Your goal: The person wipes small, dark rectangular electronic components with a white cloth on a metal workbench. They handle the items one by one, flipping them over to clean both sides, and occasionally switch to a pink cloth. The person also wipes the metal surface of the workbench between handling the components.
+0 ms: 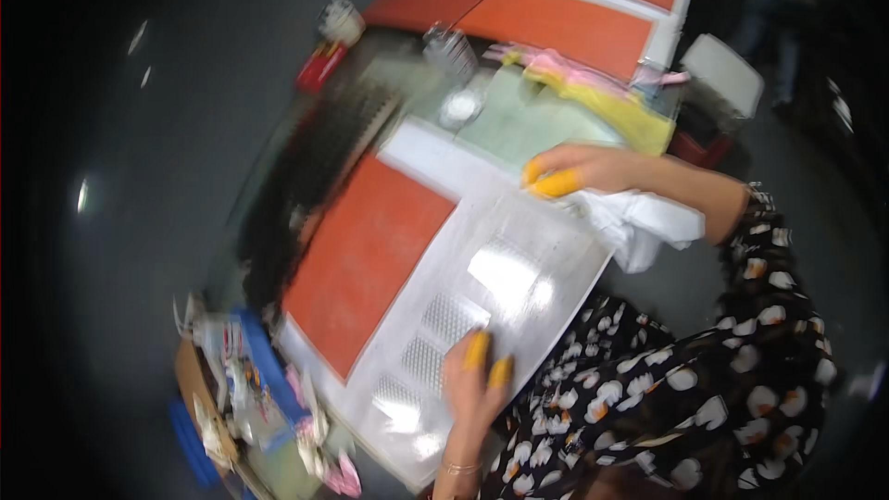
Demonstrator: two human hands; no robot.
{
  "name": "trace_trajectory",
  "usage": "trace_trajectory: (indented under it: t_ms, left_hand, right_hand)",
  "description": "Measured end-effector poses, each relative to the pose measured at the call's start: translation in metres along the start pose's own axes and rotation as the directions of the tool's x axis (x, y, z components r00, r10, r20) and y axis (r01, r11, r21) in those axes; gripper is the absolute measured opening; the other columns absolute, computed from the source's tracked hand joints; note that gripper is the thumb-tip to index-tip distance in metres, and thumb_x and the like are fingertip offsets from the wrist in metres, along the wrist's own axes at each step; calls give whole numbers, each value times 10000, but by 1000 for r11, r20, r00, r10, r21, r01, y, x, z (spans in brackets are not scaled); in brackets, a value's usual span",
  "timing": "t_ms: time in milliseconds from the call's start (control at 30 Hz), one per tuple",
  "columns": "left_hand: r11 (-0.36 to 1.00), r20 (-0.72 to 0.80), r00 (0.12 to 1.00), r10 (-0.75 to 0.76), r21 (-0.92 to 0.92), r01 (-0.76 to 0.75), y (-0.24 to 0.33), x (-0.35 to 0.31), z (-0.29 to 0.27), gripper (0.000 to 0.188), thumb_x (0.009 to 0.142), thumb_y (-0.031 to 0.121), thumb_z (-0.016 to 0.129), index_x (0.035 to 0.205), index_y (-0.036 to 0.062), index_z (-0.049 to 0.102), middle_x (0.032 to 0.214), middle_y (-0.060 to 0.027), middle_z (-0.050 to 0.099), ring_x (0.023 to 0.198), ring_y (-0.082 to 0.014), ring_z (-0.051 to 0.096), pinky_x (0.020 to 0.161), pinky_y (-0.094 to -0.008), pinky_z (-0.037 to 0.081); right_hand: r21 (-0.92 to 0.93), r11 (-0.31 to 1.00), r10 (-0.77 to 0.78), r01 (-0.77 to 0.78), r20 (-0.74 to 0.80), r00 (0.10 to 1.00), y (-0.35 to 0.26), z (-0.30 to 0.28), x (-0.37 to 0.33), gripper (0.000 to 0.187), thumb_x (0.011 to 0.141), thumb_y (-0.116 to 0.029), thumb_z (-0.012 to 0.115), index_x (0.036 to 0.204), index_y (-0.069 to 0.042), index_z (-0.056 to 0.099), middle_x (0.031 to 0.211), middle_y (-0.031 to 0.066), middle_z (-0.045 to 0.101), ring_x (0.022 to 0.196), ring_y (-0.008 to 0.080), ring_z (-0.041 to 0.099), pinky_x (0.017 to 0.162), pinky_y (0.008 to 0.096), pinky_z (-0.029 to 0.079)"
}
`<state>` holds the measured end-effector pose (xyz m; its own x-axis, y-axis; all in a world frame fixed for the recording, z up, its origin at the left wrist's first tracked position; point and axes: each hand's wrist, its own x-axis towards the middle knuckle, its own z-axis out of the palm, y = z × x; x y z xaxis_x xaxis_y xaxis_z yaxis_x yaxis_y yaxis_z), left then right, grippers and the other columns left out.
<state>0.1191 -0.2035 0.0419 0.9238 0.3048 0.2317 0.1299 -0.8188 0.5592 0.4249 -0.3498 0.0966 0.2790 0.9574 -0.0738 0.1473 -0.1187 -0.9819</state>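
My left hand (474,387), with yellow finger covers on its fingertips, rests on a glossy clear sheet (574,241) near small textured patches (443,317). Its fingers are apart and nothing shows in them. Farther off, at the sheet's far edge, my right hand (593,169) has its yellow-covered fingers closed on a white cloth (639,222), which hangs out beneath the wrist. Left of the sheet, on the same white board (417,167), lies an orange-red panel (370,259). Motion blur softens the details.
A clear bottle (451,54) and a small round dish (460,108) stand beyond the board. Pink and yellow cloths (602,93) lie at the far right. A bin of odds and ends (245,389) sits at the lower left, with a white chair (722,74) beyond the table.
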Motion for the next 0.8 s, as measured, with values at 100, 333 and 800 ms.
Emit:
trace_trajectory:
  t_ms: [100, 333, 800]
  left_hand:
    - [996, 88, 993, 83, 21, -85, 27, 3, 26, 495, 695, 182, 686, 1119, -17, 527, 1222, -130, 490, 1035, -317, 473, 862, -385, 367]
    - [991, 64, 995, 81, 97, -87, 30, 14, 51, 513, 682, 222, 690, 1103, -29, 540, 1264, -112, 457, 1003, -297, 440, 817, -375, 363]
    - [967, 128, 992, 11, 250, -43, 33, 14, 63, 596, 686, 359, 666, 1130, -19, 540, 1338, -102, 399, 995, -250, 419, 764, -352, 317]
  right_hand:
    - [-458, 879, 152, -135, 2, 988, -24, 29, -12, 333, 807, -342, 607, 909, -26, 582, 803, 132, 622, 774, 244, 592, 690, 345, 443]
    - [-829, 559, 4, 7, 11, 1000, 16, 80, 30, 386, 769, -388, 601, 898, -27, 557, 668, 191, 607, 661, 371, 596, 604, 458, 432]
    - [-829, 548, 18, -109, -119, 993, 39, 99, 69, 324, 739, -314, 627, 797, 4, 598, 689, 205, 609, 695, 362, 608, 619, 440, 467]
